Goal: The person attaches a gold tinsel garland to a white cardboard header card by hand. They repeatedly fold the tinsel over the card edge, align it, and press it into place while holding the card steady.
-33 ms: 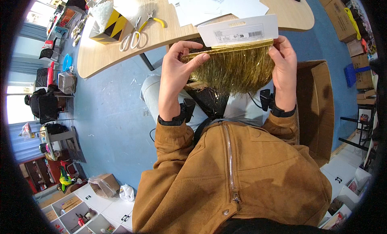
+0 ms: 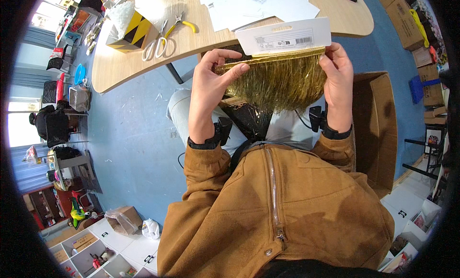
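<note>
So the gold tinsel fringe (image 2: pixel 278 84) is up in the air over the lap, right between the two hands, with its top band running pretty much side to side, right end a touch farther from the body, strands hanging back toward the jacket (image 2: pixel 239 191). Neither hand is really nearer: the left hand (image 2: pixel 207 81) has the band's left end between thumb and forefinger, and the right hand (image 2: pixel 339 72) pinches the other end, just beside the corner of the white card (image 2: pixel 282 37) sticking up toward the counter (image 2: pixel 206 33).
</note>
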